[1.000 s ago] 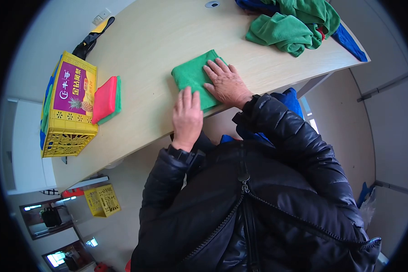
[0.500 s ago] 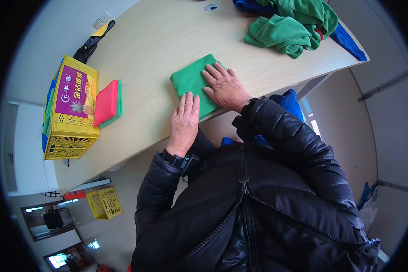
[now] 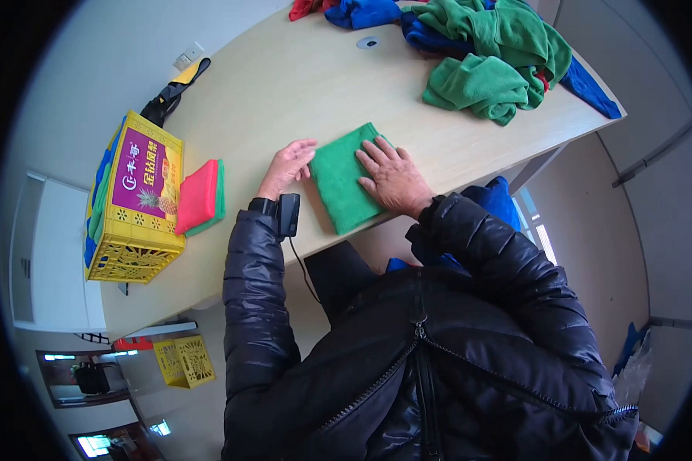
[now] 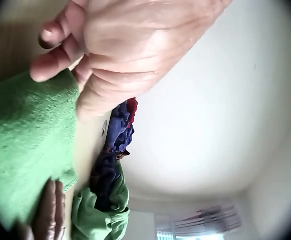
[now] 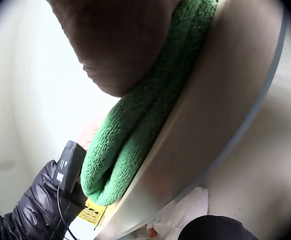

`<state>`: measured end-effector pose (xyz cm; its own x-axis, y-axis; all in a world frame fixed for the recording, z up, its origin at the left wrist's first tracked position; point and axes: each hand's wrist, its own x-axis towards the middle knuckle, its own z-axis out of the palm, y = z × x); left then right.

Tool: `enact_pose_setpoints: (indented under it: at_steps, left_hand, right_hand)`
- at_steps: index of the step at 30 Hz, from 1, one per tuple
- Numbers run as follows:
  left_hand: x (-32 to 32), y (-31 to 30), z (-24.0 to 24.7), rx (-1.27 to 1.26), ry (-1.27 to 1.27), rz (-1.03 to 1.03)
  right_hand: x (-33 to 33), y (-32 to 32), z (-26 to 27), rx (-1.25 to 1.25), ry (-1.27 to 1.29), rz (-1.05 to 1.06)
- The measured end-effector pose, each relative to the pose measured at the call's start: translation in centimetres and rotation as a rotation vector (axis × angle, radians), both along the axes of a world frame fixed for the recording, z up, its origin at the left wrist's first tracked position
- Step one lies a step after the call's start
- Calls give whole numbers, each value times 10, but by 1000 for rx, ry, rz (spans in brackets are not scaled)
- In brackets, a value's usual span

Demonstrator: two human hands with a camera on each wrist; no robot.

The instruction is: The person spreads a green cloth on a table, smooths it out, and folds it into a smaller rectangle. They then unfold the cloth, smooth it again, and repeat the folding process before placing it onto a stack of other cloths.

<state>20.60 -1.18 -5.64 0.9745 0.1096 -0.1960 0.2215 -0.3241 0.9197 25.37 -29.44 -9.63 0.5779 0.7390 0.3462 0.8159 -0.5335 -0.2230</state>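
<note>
A folded green towel (image 3: 346, 180) lies near the front edge of the table, and the right wrist view shows its thick rounded fold. My right hand (image 3: 396, 177) rests flat on its right part, fingers spread. At the towel's left edge is my left hand (image 3: 287, 167), turned on its side with the fingers loosely bent. In the left wrist view, the fingertips of the left hand (image 4: 130, 50) are right at a corner of the green cloth.
Left on the table stand a yellow crate (image 3: 134, 253) holding cloths and, against it, a folded red towel (image 3: 197, 201) with a green one. Rumpled green cloths (image 3: 480, 84) heap at the back right, beside blue cloth (image 3: 361, 13). Another yellow crate (image 3: 184, 361) is on the floor.
My left hand has moved from the towel's front left part, up and out to its left edge, and has turned on its side. The right hand stays flat on the towel.
</note>
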Motion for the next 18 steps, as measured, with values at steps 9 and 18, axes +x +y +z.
enact_pose_setpoints:
  at_steps: [9,18]
  left_hand:
    - [10,24,-14,-81,105,-72]
    - [-16,-7,1,886,-227,164]
  right_hand:
    - [0,-2,3,-18,25,11]
    - [0,-1,0,-12,16,14]
